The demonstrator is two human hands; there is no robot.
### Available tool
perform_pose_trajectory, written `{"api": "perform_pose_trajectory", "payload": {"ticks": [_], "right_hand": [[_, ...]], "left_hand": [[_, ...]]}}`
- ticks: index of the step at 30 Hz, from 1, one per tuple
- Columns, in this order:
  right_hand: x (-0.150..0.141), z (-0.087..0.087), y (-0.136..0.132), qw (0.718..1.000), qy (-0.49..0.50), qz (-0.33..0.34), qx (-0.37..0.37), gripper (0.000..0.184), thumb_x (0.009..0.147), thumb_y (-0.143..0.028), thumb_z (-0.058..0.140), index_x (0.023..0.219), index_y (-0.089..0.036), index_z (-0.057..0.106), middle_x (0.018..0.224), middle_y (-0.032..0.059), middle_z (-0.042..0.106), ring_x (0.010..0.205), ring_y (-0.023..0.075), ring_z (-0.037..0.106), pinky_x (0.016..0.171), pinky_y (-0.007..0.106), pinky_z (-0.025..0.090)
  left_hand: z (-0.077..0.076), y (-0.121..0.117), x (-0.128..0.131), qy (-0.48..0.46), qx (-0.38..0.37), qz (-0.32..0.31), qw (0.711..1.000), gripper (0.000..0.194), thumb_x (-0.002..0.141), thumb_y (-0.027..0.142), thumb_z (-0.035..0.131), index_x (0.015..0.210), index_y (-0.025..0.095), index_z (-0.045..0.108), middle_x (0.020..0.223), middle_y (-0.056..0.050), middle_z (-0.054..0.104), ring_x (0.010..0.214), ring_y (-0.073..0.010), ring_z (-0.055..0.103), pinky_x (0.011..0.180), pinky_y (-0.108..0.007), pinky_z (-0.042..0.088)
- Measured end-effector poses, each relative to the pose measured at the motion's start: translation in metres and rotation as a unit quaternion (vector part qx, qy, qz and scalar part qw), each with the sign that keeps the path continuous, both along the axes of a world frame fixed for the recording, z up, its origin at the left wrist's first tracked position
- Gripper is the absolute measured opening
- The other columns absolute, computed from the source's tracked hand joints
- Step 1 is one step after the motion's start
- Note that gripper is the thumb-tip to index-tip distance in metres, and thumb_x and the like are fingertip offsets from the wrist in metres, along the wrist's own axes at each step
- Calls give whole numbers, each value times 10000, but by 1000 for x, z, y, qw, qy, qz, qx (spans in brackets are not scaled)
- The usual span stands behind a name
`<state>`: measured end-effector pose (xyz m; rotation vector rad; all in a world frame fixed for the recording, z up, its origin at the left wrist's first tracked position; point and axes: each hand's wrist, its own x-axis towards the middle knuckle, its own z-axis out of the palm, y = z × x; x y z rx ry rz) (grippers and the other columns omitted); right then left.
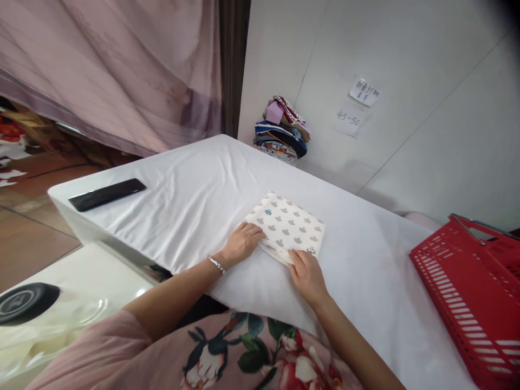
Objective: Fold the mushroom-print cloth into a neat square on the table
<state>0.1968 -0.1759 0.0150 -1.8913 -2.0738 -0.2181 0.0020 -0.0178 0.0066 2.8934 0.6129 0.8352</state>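
A folded white cloth (290,222) with a grey repeated print and small blue and green motifs lies flat on the white-covered table (195,189). At its near left corner, the fingers of my left hand (242,242) curl over the edge. My right hand (307,273) grips the near right edge, thumb side towards the cloth. Several layers show along the near fold between the two hands. The undersides of the fingers are hidden.
A dark phone-like slab (108,194) lies at the table's left end. Folded fabrics (281,130) are stacked at the back by the wall. A red basket (467,292) stands at right. A black round lid (28,303) is on a lower surface at left.
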Motion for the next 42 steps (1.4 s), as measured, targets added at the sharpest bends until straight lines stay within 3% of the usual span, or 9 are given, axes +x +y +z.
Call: {"api": "perform_pose_trajectory", "payload": {"ticks": [6,20,27,36,42], "right_hand": [[-2,-2,0,999,8,38,28,334,867,-111,382,1150,-172,547,915,86,559,844,208,501,750,333,440],[-2,-9,-5,999,6,46,12,485,776,-32,372,1232,-152,490,999,105,540,897,225,478,781,358,432],[-4,-7,-5,999,11,33,8,462,771,-38,384,1192,-166,524,998,99,541,891,222,481,779,354,429],[-29,11,22,999,-32,12,-4,400,815,-73,411,1193,-159,507,950,83,546,863,209,486,741,326,409],[-37,10,34,999,-34,24,-12,320,850,-96,410,1137,-167,533,905,75,543,837,208,475,735,321,393]], "left_hand": [[1,-1,-3,-10,3,7,1000,328,817,62,399,1021,191,622,977,-59,637,931,-184,542,837,-360,408],[-1,3,-20,-11,18,67,998,318,790,41,406,972,197,614,976,-57,633,931,-210,534,802,-365,412],[-2,5,-21,-22,19,83,996,297,791,66,444,1003,196,607,999,-60,620,958,-217,517,809,-358,413],[2,6,-23,12,-8,98,995,330,802,59,410,1010,191,629,1002,-67,630,964,-211,522,821,-359,407],[5,4,-25,18,-32,108,994,331,808,65,413,1025,195,627,1017,-67,630,971,-209,523,780,-338,412]]}}
